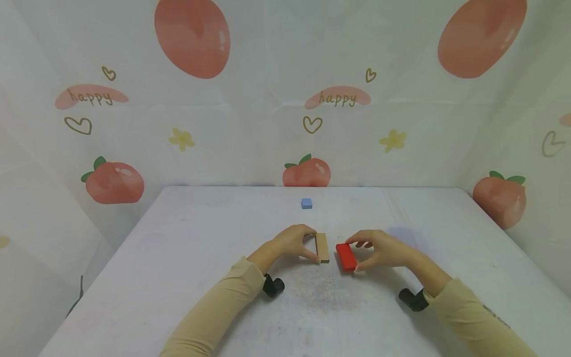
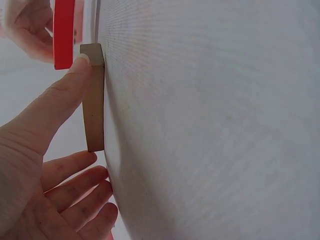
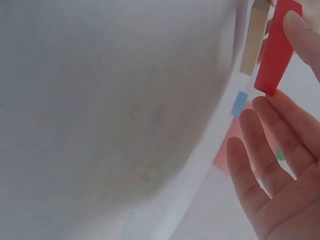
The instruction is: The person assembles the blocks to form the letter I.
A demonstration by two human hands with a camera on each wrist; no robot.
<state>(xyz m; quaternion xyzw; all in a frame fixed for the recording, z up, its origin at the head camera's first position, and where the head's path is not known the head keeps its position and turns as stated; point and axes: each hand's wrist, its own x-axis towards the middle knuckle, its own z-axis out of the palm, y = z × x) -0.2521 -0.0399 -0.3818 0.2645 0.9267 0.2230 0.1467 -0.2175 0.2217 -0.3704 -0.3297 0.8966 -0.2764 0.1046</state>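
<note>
My left hand (image 1: pixel 294 242) holds a plain wooden block (image 1: pixel 322 248) lengthwise, thumb on its near end and index fingertip right at its far end. That block (image 2: pixel 94 105) lies along the white tabletop in the left wrist view. To its right, my right hand (image 1: pixel 379 249) pinches a red block (image 1: pixel 346 257) by its two ends, a bit tilted. In the right wrist view the red block (image 3: pixel 276 55) is raised off the table, thumb at one end and index fingertip at the other; the remaining fingers are spread loosely. A small gap separates the two blocks.
A small blue block (image 1: pixel 306 203) sits farther back on the white table (image 1: pixel 200 238). Behind the table hangs a pale curtain (image 1: pixel 263 64) printed with peaches. Dark wrist-worn camera mounts (image 1: pixel 273 286) stick out below both wrists.
</note>
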